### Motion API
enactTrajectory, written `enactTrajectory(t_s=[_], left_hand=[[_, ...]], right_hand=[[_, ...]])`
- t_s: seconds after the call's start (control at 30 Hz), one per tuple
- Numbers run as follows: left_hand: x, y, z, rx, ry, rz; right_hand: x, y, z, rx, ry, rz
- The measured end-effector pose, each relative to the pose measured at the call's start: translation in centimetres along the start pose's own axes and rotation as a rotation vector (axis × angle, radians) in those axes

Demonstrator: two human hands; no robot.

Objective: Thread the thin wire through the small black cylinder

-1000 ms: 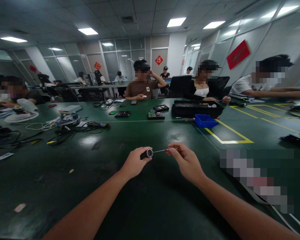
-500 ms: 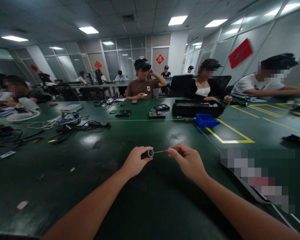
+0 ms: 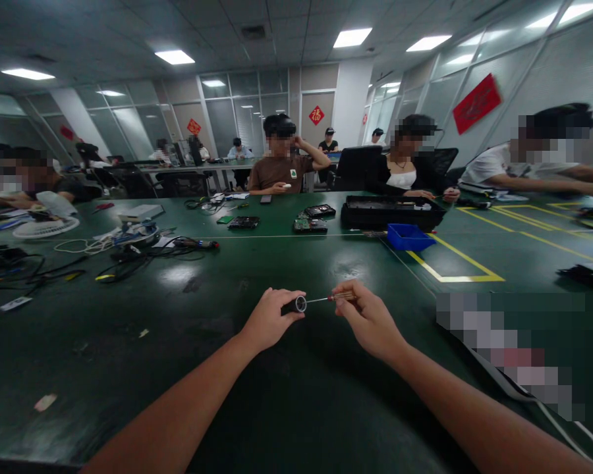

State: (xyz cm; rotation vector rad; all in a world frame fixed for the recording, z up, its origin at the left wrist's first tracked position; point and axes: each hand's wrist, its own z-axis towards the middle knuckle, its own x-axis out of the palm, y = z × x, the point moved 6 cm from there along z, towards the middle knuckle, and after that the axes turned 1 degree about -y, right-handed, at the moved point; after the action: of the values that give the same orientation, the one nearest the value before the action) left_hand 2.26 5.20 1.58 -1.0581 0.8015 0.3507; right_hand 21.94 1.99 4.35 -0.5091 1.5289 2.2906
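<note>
1. Landmark: blue bin (image 3: 410, 238) on the green worktop (image 3: 286, 408).
2. Left hand (image 3: 269, 320), nearer me and left of bin: fingers curled closed around a black cylinder (image 3: 295, 304), silvery ring end facing out.
3. Right hand (image 3: 370, 316), also nearer me than bin: I pinch the screwdriver (image 3: 343, 296) by its handle, tip at the ring; can't tell how deep.
4. Black case (image 3: 390, 214) just beyond bin.

The table (image 3: 202, 382) I worked at was dark green, with yellow lines (image 3: 467, 279) at right. My screwdriver (image 3: 344, 296) had a red and amber handle. The bin (image 3: 409, 237) was blue, and the far shirt (image 3: 277, 175) was plain brown.
</note>
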Motion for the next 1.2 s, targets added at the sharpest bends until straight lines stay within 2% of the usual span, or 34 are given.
enactTrajectory(t_s=[0.1,0.2,0.33,0.5,0.57,0.63,0.7,0.77,0.87,1.0,1.1,1.2], left_hand=[[0.1,-0.2,0.0,0.024,0.009,0.01],[0.3,-0.2,0.0,0.052,0.01,0.006],[0.6,-0.1,0.0,0.054,-0.005,0.015],[0.3,-0.1,-0.1,0.013,-0.036,0.009],[0.2,-0.3,-0.1,0.02,-0.025,-0.011],[0.1,-0.7,-0.1,0.045,-0.01,-0.019],[-0.1,-0.9,-0.1,0.068,-0.011,-0.011],[-0.2,-0.8,-0.1,0.066,-0.021,-0.003],[-0.2,-0.5,0.0,0.057,-0.018,0.015],[-0.2,-0.6,0.1,0.062,-0.027,0.031],[-0.2,-0.7,0.0,0.071,-0.032,0.028],[-0.3,-0.7,0.0,0.07,-0.032,0.028]], right_hand=[[0.4,0.1,-0.2,0.005,0.016,-0.043],[0.4,-0.1,-0.4,0.036,-0.031,-0.076],[0.3,-0.3,-0.5,0.035,-0.124,0.061],[0.7,-0.7,-0.2,0.089,-0.106,0.222],[0.5,-1.3,0.1,0.159,-0.146,0.372],[0.6,-2.3,0.3,0.288,-0.17,0.595],[1.4,-3.3,0.4,0.459,-0.113,0.783],[1.7,-3.6,0.4,0.516,-0.078,0.863],[1.3,-3.5,0.5,0.415,-0.134,0.777],[0.5,-2.3,0.4,0.224,-0.171,0.485],[0.3,-1.6,0.2,0.153,-0.147,0.292],[0.4,-1.1,0.0,0.113,-0.109,0.196]])
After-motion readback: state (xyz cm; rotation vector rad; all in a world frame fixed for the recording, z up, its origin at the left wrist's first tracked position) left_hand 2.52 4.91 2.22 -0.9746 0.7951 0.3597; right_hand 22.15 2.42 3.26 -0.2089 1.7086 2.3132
